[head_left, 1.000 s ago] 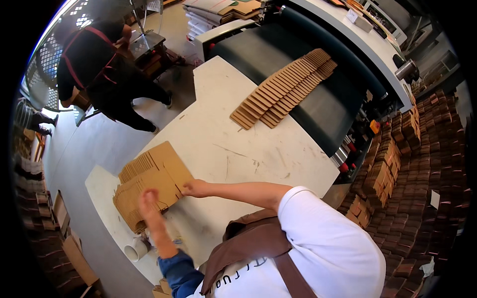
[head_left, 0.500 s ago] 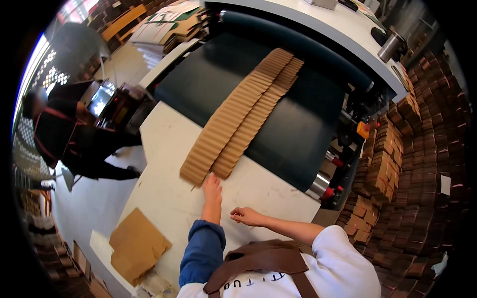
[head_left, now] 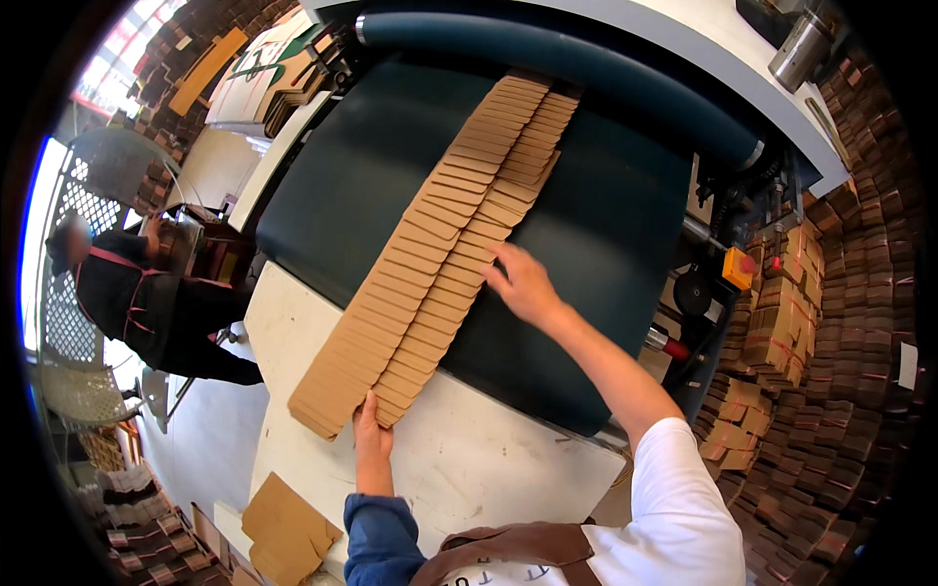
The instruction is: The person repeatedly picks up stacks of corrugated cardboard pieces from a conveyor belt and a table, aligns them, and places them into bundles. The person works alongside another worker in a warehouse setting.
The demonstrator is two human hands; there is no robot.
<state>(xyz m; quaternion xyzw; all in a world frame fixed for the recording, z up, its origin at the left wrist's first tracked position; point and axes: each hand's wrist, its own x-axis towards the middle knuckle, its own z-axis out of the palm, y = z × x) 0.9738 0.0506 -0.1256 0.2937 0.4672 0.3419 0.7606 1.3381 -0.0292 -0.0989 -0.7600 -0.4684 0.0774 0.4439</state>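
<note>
left hand [head_left: 371, 430] now lies flat with fingers together against the near end of the row of cardboard blanks [head_left: 445, 244], having left the small stack [head_left: 285, 532] at the worktop [head_left: 469, 459] edge. right hand [head_left: 523, 283] has reached further out, fingers spread on the row's side over the dark belt [head_left: 606, 234], squaring it up.

cardboard row [head_left: 445, 254] lies across belt [head_left: 606, 244] onto table [head_left: 469, 459]; left hand [head_left: 371, 435] at its near end.
</note>
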